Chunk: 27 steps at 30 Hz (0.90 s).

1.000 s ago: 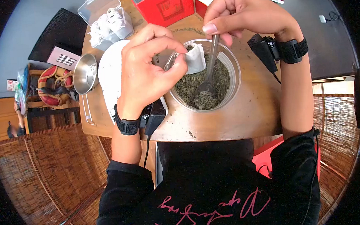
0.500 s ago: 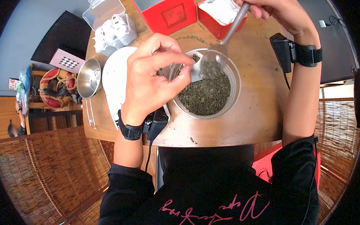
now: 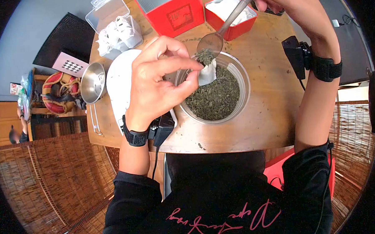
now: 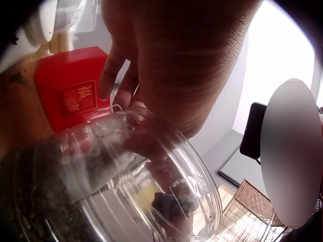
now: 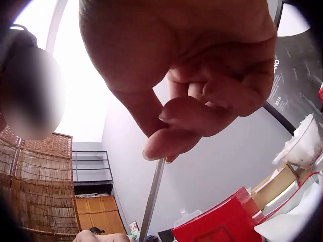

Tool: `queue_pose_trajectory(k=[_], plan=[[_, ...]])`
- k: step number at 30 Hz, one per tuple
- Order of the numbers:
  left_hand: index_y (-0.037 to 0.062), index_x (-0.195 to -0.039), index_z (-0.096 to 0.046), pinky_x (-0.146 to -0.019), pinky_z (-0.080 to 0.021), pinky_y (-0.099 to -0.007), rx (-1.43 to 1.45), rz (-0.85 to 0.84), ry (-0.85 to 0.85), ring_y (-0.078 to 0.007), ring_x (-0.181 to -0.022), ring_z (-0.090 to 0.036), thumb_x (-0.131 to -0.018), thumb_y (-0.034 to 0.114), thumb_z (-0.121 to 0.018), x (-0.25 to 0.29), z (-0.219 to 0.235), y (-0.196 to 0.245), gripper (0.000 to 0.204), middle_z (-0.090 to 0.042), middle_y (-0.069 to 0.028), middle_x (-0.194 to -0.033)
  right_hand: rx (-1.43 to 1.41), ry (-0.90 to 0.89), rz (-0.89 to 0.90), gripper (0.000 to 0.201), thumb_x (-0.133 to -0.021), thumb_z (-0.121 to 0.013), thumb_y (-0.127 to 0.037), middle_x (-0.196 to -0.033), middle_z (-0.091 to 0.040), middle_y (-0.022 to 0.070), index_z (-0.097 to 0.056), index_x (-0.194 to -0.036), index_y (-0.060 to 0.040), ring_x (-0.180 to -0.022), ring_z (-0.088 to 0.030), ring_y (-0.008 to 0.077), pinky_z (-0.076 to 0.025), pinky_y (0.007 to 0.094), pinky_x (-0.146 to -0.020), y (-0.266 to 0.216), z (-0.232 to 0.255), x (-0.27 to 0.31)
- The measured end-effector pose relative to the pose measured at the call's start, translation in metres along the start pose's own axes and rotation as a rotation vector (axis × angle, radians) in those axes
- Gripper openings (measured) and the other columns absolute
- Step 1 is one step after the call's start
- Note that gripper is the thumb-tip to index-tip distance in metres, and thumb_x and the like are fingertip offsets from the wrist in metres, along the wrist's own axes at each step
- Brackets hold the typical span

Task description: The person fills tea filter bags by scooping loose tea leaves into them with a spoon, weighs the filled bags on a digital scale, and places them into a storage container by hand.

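Note:
My left hand point(image 3: 163, 82) pinches a small white pouch point(image 3: 208, 75) between thumb and forefinger, over the round clear tub point(image 3: 245, 83). Dried green leaf point(image 3: 214, 100) fills much of the tub, and a clump of it sits at the pouch's mouth. In my right hand point(image 3: 287, 4) is the handle end of a grey spoon point(image 3: 233, 18); the spoon's bowl, tilted, lies just above the pouch. The right wrist view has the right hand point(image 5: 186, 85) pinching the thin handle point(image 5: 153, 196).
Behind the tub stand a tall red box point(image 3: 174, 17) and a red tin point(image 3: 234, 30) of white pouches. At the left are a clear box point(image 3: 121, 40) of filled pouches, a white board point(image 3: 119, 78) and a metal pan point(image 3: 92, 83). Leaf crumbs dot the wooden table point(image 3: 271, 113).
The spoon has risen from the leaf in the tub and moved over to the pouch; leaf from its bowl is now at the pouch's mouth. The left hand keeps its pinch.

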<state>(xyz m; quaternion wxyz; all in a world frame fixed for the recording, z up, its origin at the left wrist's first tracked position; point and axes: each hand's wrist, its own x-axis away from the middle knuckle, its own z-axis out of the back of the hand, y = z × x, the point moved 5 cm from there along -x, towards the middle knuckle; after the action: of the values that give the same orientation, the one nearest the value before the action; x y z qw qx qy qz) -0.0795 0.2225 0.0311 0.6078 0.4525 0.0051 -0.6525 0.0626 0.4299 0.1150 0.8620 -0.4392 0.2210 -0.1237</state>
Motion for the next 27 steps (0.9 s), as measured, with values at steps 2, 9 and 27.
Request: queue_pose_trajectory(k=[2, 9, 27], plan=[[0.0087, -0.085, -0.081, -0.071, -0.053, -0.03, -0.008, -0.004, -0.003, -0.0183, -0.082, -0.064, -0.068, 0.001, -0.079, 0.001, 0.0, 0.0, 0.019, -0.065, -0.0027, -0.088, -0.02, 0.029, 0.01, 0.018, -0.098, -0.072, -0.015, -0.072, -0.072, 0.0029, -0.078, -0.099, 0.0021, -0.058, -0.059, 0.0031, -0.042, 0.0183, -0.051, -0.001, -0.005, 0.002], [0.0092, -0.085, -0.081, -0.071, -0.053, -0.0303, -0.021, -0.05, -0.003, -0.0189, -0.081, -0.063, -0.068, 0.001, -0.079, 0.0, 0.001, 0.0, 0.019, -0.065, -0.0024, -0.088, 0.059, 0.041, 0.092, 0.016, -0.098, -0.074, -0.013, -0.075, -0.073, 0.0044, -0.078, -0.101, 0.0022, -0.062, -0.062, 0.004, -0.046, 0.0185, -0.054, -0.026, -0.004, 0.008], [0.0087, -0.084, -0.081, -0.071, -0.053, -0.0313, -0.021, -0.026, -0.002, -0.0192, -0.081, -0.064, -0.067, 0.002, -0.079, 0.0, 0.0, 0.001, 0.018, -0.065, -0.0031, -0.087, 0.038, 0.005, 0.293, 0.014, -0.095, -0.075, -0.01, -0.08, -0.075, 0.0058, -0.078, -0.1, 0.0026, -0.063, -0.064, 0.0053, -0.048, 0.0177, -0.055, -0.035, -0.018, 0.012]])
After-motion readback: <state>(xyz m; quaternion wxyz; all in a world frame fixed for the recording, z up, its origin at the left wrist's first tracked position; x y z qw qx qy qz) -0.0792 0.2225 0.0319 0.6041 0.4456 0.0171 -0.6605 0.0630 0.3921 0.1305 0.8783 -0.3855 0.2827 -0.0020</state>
